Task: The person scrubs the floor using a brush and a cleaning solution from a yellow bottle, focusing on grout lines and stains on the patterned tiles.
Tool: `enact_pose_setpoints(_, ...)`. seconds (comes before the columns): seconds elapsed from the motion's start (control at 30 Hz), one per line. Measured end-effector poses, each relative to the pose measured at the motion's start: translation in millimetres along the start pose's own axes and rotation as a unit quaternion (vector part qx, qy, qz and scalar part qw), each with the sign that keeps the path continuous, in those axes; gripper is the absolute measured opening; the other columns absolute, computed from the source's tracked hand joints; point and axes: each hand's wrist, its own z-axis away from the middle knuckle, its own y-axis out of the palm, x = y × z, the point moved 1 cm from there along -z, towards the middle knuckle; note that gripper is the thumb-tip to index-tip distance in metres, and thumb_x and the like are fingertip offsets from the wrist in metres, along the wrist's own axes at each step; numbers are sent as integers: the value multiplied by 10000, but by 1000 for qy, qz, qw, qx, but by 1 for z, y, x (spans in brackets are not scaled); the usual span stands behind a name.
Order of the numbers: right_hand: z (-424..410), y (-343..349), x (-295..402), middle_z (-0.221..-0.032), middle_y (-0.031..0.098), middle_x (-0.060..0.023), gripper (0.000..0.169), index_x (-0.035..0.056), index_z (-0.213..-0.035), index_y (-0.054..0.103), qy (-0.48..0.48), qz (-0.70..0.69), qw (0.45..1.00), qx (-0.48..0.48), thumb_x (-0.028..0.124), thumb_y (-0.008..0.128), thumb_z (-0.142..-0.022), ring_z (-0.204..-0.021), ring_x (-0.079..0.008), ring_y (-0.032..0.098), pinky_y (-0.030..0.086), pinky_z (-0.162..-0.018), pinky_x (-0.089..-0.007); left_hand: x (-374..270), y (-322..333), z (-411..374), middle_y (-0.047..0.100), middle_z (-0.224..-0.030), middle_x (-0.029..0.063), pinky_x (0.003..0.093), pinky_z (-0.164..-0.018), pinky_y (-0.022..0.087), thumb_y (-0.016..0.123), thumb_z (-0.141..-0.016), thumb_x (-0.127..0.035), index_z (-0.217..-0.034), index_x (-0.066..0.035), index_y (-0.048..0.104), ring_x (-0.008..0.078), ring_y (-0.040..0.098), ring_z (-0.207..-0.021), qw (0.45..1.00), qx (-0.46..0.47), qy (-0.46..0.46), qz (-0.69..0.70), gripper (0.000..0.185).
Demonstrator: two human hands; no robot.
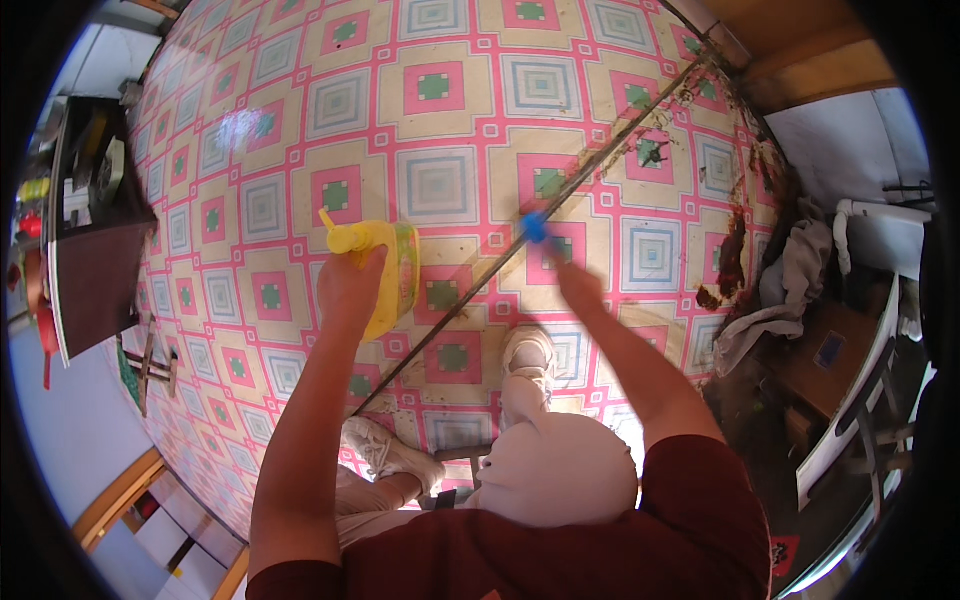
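My left hand [352, 289] is closed around the handle of a yellow plastic jug [391, 296], whose pale label faces right. A yellow spout sticks out at the jug's top. In my right hand [581, 289] is a short tool with a blue head [534, 226], too blurred to name exactly. Its head overlaps a dark seam [465, 300] that runs diagonally across the patterned floor covering [437, 184]; contact cannot be told. My shoes [529, 351] rest below, one on either side of the seam.
Dark brown stains [731, 262] and a crumpled grey cloth [795, 277] lie at the right. Debris [652, 154] is scattered by the seam's far end. A dark cabinet [101, 277] and a small wooden stool [154, 364] stand at the left.
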Motion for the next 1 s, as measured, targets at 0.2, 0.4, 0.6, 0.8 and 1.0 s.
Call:
enact_pose_setpoints(0.2, 37, -40, 89, -840, 620, -87, 603, 476, -1308, 371, -144, -3, 974, 176, 79, 449, -861, -766, -269, 635, 499, -640, -391, 2, 2, -2, 649, -908, 197, 404, -739, 480, 623, -793, -334, -1022, 6, 619, 333, 629, -855, 998, -34, 46, -34, 410)
enact_pose_setpoints(0.4, 61, -72, -9, -823, 625, -125, 446, 400, -1327, 377, 152, -49, 985, 69, 217, 401, -921, -777, -280, 633, 485, -656, -409, 22, 0, -2, 653, -888, 108, 315, -692, 473, 657, -780, -260, -1070, 6, 601, 164, 612, -773, 983, -16, 74, 169, 397)
enact_pose_setpoints(0.6, 197, -42, -106, -940, 634, -114, 516, 393, -1347, 347, 335, -46, 941, 23, 236, 498, -880, -856, -271, 629, 486, -710, -396, 38, -8, 32, 648, -917, 173, 394, -724, 481, 631, -764, -217, -1099, 0, 571, 311, 630, -847, 986, 5, 169, -2, 404)
enact_pose_setpoints(0.8, 296, -14, -89, -943, 646, -118, 495, 355, -1358, 340, 381, -98, 919, 6, 319, 484, -886, -871, -288, 624, 482, -707, -446, 52, -10, 65, 637, -884, 200, 459, -720, 473, 613, -741, -187, -1007, 2, 568, 392, 606, -840, 973, -40, 179, -143, 329)
enact_pose_setpoints(1.0, 317, 23, -89, -900, 651, -147, 482, 366, -1380, 278, 403, -193, 894, -18, 409, 395, -914, -836, -346, 620, 470, -700, -475, 58, 4, 86, 624, -850, 220, 474, -711, 467, 611, -734, -180, -949, 12, 565, 407, 598, -820, 952, -35, 249, -173, 292)
